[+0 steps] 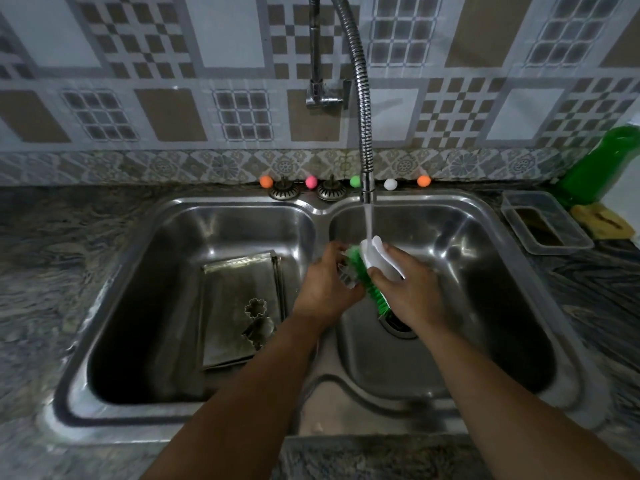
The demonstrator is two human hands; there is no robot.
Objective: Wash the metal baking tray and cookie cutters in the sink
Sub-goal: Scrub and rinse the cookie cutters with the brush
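Your forearms come in from the near edge and meet over the right basin, and that is where the work sits. Your left hand (325, 289) is curled closed around a small metal cookie cutter (347, 273), gripping it by its edge so one side stays exposed to the bristles. Your right hand (414, 292) is wrapped shut over the white back of a green-bristled scrub brush (372, 271), bristles pressed sideways against the cutter. You hold both directly under the stream of water (369, 223) falling from the flexible tap (363, 126), which looks deliberate: the flow should carry loosened residue straight down toward the drain (398, 323) below your hands.

To the left, in the other basin, the metal baking tray (239, 306) lies tilted, its far end leaning up toward the dividing wall. Two more cutters rest on it: a flower-shaped cutter (255, 307) and, nearer to you, a larger cutter (259, 332) whose outline is hard to make out. Parking them there keeps the unwashed pieces out of the running water while you finish this one, so I'd judge the task to be at an early stage.

On the surface far right stand a green bottle (599, 168), a clear plastic container (543, 221) and a yellow sponge (602, 221).
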